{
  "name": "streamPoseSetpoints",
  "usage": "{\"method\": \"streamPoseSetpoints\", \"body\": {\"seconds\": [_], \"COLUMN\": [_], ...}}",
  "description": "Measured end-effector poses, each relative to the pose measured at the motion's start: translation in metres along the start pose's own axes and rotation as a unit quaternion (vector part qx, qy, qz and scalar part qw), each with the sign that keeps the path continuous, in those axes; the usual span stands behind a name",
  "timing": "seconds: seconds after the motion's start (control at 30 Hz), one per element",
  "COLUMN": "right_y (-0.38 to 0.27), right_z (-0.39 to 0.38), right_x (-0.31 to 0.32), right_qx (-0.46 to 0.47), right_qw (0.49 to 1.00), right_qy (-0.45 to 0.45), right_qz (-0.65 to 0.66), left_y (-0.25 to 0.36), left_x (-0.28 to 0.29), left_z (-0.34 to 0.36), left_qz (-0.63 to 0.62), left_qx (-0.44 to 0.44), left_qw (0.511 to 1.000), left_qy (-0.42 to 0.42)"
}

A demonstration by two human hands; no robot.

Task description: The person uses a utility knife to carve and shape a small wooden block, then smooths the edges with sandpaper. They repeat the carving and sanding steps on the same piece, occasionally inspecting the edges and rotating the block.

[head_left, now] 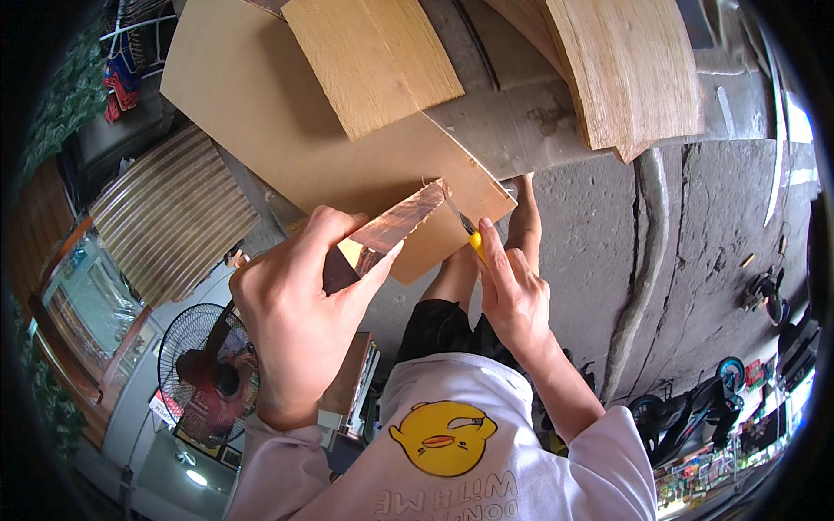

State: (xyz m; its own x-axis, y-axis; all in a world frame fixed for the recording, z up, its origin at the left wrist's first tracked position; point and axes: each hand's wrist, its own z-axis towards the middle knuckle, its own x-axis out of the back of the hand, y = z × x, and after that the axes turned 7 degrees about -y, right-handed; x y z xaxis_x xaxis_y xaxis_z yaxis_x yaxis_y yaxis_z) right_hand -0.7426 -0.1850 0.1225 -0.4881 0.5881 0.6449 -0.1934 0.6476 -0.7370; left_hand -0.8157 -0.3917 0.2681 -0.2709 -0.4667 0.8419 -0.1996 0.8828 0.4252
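A narrow wooden piece (395,221) with a patchy dark-brown face and splintered edge is gripped in my left hand (291,295), its far end raised over a large pale board (252,104). My right hand (512,295) is closed on a yellow-handled cutting tool (476,241), index finger along the handle. The tool's thin blade reaches up to the far end of the piece; whether it touches is hard to tell. My bare legs show below the board.
A light wood panel (369,61) lies on the board; stacked planks (625,69) rest at top right on a grey surface (495,122). A corrugated panel (169,217) and standing fan (208,373) are left. Cracked concrete (573,260) and parked scooters (686,417) are right.
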Motion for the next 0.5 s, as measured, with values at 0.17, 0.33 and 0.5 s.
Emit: {"method": "streamPoseSetpoints", "body": {"seconds": [0.17,0.33,0.5], "right_y": [-0.003,-0.003,-0.014], "right_z": [-0.004,-0.004,0.012], "right_x": [0.012,0.011,0.012], "right_qx": [-0.028,-0.016,-0.045], "right_qw": [0.999,0.999,0.997], "right_qy": [-0.016,0.016,-0.053], "right_qz": [-0.013,0.027,0.034], "left_y": [-0.002,0.0,0.002], "left_x": [-0.001,-0.001,0.002], "left_z": [-0.001,0.002,0.002], "left_qz": [0.0,0.013,0.012], "left_qx": [-0.001,-0.015,0.003], "left_qw": [1.0,1.0,1.0], "left_qy": [0.005,0.02,0.006]}}
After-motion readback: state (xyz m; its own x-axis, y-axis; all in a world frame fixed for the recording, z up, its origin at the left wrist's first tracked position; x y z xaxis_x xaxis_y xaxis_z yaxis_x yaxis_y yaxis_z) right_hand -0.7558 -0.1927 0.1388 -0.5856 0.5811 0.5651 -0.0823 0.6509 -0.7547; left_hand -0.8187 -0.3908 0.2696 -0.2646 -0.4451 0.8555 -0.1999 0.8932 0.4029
